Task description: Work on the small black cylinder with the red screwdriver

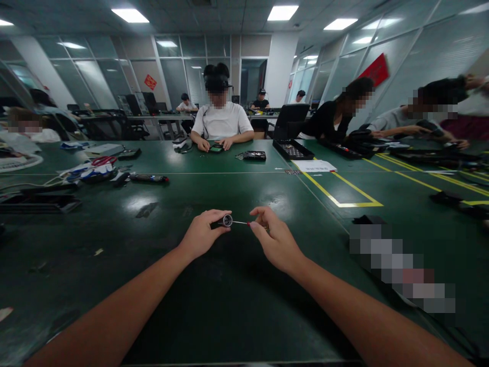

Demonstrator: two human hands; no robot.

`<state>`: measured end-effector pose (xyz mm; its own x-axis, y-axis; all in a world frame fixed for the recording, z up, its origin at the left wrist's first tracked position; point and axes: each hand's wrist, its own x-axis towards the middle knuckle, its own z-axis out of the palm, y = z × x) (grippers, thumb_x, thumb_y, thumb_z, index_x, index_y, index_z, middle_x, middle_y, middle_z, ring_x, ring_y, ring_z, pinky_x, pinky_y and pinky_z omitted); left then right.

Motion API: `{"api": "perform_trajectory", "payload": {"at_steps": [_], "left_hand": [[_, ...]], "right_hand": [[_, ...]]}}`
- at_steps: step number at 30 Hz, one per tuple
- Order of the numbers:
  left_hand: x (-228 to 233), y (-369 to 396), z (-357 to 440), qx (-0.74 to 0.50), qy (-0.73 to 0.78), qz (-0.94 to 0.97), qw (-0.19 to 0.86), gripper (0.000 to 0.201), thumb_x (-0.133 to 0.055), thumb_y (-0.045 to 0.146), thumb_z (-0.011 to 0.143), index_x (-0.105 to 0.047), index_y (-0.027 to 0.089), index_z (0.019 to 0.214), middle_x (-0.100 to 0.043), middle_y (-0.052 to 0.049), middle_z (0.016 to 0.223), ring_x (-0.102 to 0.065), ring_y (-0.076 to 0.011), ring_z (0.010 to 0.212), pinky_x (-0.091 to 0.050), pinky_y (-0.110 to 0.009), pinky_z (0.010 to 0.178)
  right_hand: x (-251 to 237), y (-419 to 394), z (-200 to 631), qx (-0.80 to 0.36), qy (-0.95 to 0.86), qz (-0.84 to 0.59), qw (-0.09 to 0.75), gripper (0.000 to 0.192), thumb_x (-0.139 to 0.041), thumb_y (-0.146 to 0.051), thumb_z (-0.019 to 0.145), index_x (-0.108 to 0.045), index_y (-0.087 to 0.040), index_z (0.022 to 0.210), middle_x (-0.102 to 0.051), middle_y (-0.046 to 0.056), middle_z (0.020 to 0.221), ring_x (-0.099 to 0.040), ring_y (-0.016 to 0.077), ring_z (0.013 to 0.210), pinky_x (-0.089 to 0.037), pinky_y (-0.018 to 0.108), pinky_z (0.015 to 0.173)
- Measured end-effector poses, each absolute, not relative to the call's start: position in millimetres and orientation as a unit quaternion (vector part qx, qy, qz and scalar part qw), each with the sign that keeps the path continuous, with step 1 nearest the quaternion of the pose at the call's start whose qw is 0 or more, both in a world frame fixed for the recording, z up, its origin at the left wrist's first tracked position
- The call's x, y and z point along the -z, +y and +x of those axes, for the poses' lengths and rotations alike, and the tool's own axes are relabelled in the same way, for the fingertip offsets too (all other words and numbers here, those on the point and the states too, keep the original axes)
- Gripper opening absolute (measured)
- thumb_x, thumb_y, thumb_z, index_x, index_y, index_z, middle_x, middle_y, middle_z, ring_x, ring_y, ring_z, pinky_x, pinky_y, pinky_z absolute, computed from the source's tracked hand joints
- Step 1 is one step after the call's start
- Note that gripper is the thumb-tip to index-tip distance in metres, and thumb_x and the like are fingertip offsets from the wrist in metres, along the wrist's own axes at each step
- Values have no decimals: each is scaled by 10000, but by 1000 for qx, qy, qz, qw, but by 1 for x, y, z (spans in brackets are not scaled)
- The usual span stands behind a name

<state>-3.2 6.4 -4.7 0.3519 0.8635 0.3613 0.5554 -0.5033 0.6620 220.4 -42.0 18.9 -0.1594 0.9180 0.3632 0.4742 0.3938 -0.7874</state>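
Above the green table, my left hand [204, 232] is closed on a small round part [227, 220] with a silvery rim and a hollow-looking dark middle. Its thumb and index finger pinch the part from below and above. My right hand [275, 238] is closed on a slim screwdriver [240, 222]. The thin metal shaft and a bit of red at the fingertips show; the rest of the handle is mostly hidden by the hand. Leftward, the shaft reaches the right side of the round part; whether the tip touches it or goes inside cannot be made out.
Across the green table [229, 191], a person [221, 120] handles a small green item. Left lie a pen-like tool [148, 178], red-handled scissors [104, 160] and a black tray [38, 202]. Rightward are a black case [293, 150], paper [315, 166] and yellow tape [359, 205].
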Motion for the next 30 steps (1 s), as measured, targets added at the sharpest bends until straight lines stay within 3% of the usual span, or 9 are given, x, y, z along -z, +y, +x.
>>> {"api": "perform_trajectory", "payload": {"at_steps": [4,9,15,20,22,25,30], "left_hand": [[3,6,-3,-335,450,799,217,409,-728,192,844,-691,270,1244,-693,-45,1257,-622,-249,1174,-448,-459,1073],[2,6,-2,-317,456,803,216,399,-715,212,856,-689,293,1245,-693,-45,1262,-611,-266,1201,-422,-496,1097],[2,5,-2,-327,464,797,207,406,-731,201,842,-692,280,1238,-693,-51,1260,-611,-262,1196,-420,-487,1092],[1,2,1,-307,461,804,214,395,-715,197,855,-683,289,1237,-699,-46,1246,-612,-263,1182,-399,-524,1097],[1,2,2,-300,461,806,219,401,-713,198,855,-679,294,1243,-695,-45,1255,-609,-265,1184,-390,-533,1102],[1,2,1,-305,464,803,217,410,-718,209,854,-675,292,1253,-691,-50,1261,-600,-268,1198,-377,-536,1113],[2,1,2,-293,459,812,210,400,-707,232,869,-669,293,1263,-692,-55,1255,-605,-277,1168,-348,-575,1125]], "right_hand": [[-18,-40,221,-252,-701,-513,426,283,-376,-403,1024,-606,-241,1062,-654,7,769,-585,178,636,-387,310,593],[-16,-39,219,-276,-695,-503,434,201,-477,-349,983,-537,-230,1133,-643,-12,739,-567,167,584,-384,296,550],[-17,-38,219,-275,-692,-470,474,129,-587,-337,934,-575,-223,995,-689,44,919,-660,200,835,-486,328,742],[-16,-38,221,-277,-687,-489,461,310,-406,-445,1024,-627,-230,991,-647,12,789,-592,166,665,-438,304,624],[-14,-38,221,-276,-685,-490,464,300,-385,-418,1031,-618,-231,1045,-646,6,781,-573,158,628,-426,301,602],[-12,-37,220,-284,-670,-479,491,227,-478,-370,990,-554,-222,1145,-679,27,870,-619,175,720,-460,307,655],[-9,-34,220,-314,-647,-456,524,226,-515,-396,971,-585,-224,1100,-692,53,954,-648,194,848,-500,333,771]]}}
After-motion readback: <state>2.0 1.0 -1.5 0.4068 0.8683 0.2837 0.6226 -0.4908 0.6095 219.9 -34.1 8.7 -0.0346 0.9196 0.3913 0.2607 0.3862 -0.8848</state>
